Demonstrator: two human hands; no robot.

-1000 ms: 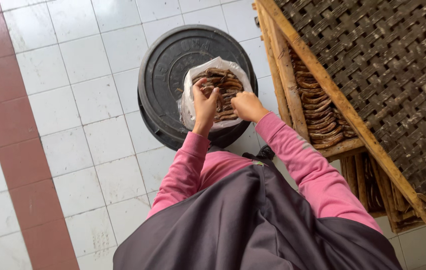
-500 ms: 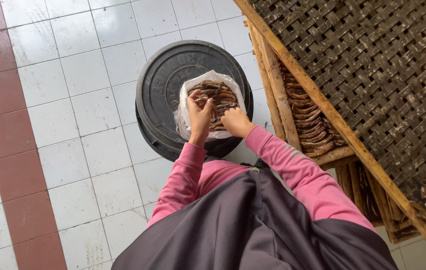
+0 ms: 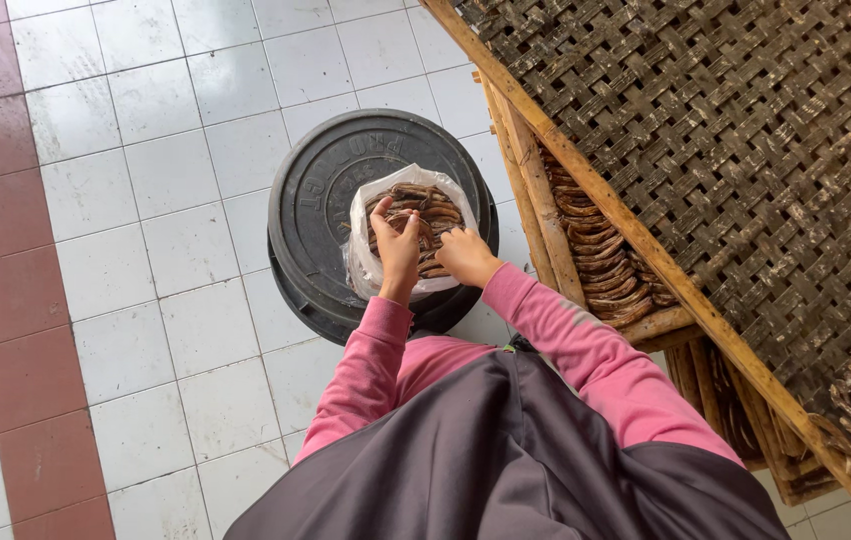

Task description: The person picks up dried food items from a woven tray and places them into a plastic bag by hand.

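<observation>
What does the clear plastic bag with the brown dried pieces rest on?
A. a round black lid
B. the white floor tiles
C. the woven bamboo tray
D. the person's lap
A: the plastic bag sits on the round black lid, with the left hand and right hand both at the bag's contents.

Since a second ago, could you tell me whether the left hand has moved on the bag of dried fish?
No, not noticeably: the left hand remains at the near-left edge of the clear bag on the black round lid; only the camera view has shifted.
</observation>
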